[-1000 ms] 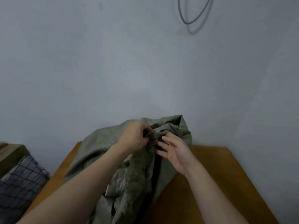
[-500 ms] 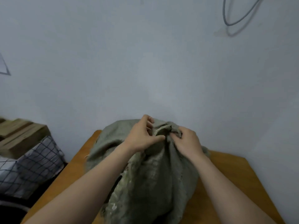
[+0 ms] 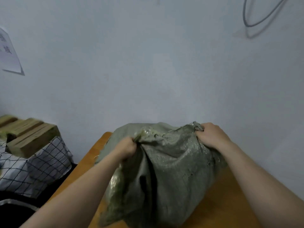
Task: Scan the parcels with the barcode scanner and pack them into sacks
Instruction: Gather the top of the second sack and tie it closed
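Note:
A grey-green woven sack [image 3: 166,171] lies bunched on the wooden table [image 3: 218,209], its far edge lifted. My left hand [image 3: 125,148] grips that edge at its left end with curled fingers. My right hand [image 3: 211,135] grips the same edge at its right end, near the wall. The fabric is stretched between both fists. No parcel or barcode scanner is in view, and what the sack holds is hidden.
A pale wall stands right behind the table. Left of the table lie a checked cloth [image 3: 37,167] and stacked wooden blocks [image 3: 28,135]. A paper sheet [image 3: 8,53] is on the wall at left, and a grey cable loop [image 3: 263,12] hangs at top right.
My hands were close together at the middle of the sack's edge. They have pulled apart, left hand to the left and right hand to the right, spreading the edge wide.

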A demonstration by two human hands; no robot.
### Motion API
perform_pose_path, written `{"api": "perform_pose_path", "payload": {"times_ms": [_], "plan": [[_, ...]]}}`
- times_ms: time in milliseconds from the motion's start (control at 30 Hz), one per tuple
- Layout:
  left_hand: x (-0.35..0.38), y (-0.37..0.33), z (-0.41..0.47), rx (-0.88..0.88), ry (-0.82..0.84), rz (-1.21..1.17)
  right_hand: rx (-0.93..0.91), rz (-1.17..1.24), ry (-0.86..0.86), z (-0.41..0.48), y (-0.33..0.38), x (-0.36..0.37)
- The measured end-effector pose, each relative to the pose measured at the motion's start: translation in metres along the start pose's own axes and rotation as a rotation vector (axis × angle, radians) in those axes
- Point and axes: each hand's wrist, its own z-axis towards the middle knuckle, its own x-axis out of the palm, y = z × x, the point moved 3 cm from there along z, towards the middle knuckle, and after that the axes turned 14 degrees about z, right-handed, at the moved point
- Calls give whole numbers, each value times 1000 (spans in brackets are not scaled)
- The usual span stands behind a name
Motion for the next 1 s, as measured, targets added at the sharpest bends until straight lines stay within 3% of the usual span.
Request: {"api": "perform_pose_path", "payload": {"times_ms": [67,200,300,400,567,667,700,767,833,1000], "plan": [[-45,-33,9,53,-55,-80,23,144,-32,4,1,-18],[-145,-129,7,178,-81,-326,-105,455,-369,17,44,-95],[-192,-179,13,274,-178,-424,-158,634,-358,30,68,-118],[-199,-196,17,270,-145,-317,-80,756,-241,33,64,-109],[-228,-199,24,259,-413,-460,-159,1087,-550,35,58,-149],[-231,-207,23,290,-348,-319,-131,909,-310,42,60,-128],[-233,-210,21,285,-354,-303,-134,894,-301,41,60,-125],[-243,-220,16,288,-447,-344,-204,960,-479,42,59,-137],[-236,-228,13,309,-435,-428,-247,965,-569,39,58,-145],[-174,-239,28,277,-160,-422,-128,970,-195,34,53,-85]]}}
